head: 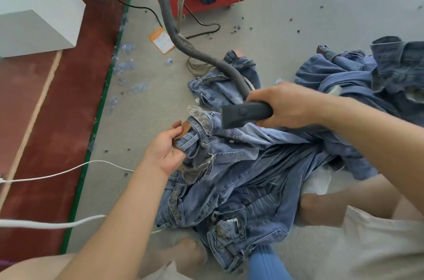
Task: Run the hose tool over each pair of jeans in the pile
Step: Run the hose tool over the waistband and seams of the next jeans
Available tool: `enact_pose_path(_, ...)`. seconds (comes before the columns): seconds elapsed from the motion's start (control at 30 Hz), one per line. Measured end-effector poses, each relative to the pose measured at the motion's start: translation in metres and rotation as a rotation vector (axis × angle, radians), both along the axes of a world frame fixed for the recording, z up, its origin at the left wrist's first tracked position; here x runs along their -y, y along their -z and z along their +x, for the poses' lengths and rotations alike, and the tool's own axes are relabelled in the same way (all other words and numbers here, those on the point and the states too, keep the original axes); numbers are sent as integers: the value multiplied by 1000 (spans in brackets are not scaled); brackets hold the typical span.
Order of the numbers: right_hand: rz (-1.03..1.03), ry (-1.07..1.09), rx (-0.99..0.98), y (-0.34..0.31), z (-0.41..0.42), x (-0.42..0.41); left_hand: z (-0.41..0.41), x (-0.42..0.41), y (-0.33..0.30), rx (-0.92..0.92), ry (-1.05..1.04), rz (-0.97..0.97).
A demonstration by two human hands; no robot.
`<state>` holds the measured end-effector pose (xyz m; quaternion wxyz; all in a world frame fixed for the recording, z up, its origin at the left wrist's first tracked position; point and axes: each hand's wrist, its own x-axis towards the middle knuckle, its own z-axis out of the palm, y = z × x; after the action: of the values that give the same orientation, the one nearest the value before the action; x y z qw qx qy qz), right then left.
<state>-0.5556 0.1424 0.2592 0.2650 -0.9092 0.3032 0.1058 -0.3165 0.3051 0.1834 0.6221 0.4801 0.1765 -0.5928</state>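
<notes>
A person's right hand (283,105) grips the hose tool (244,114), nozzle at the waistband of the top jeans (231,165) on the floor pile; left-hand fingers (174,129) pinch that waistband by its leather patch. Holding the denim taut should help the nozzle glide. The nozzle's mouth and lower garments are hidden.

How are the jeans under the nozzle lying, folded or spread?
Neither: crumpled. The jeans lie bunched in loose folds, the left hand gripping the waistband while the right hand holds the nozzle over it.
</notes>
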Motion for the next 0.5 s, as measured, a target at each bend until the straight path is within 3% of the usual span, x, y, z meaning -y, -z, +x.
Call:
enact_pose_path(0.1, 68, -59, 70, 7, 20, -23, -4, 3, -4, 7, 28, -25)
enact_pose_path(0.2, 62, 75, 238, 2, 26, -23, -6, 5, -11, 64, 94, -94)
enact_pose_path(0.37, 0, 301, 353, -16, 6, 3, 21, 16, -29, 482, 507, -372)
enact_pose_path(0.43, -29, 347, 342, -16, -4, 8, 26, 22, -17, 733, 653, -219)
enact_pose_path(0.5, -32, 371, 320, -13, -12, 7, 24, 16, 4, 905, 776, 114)
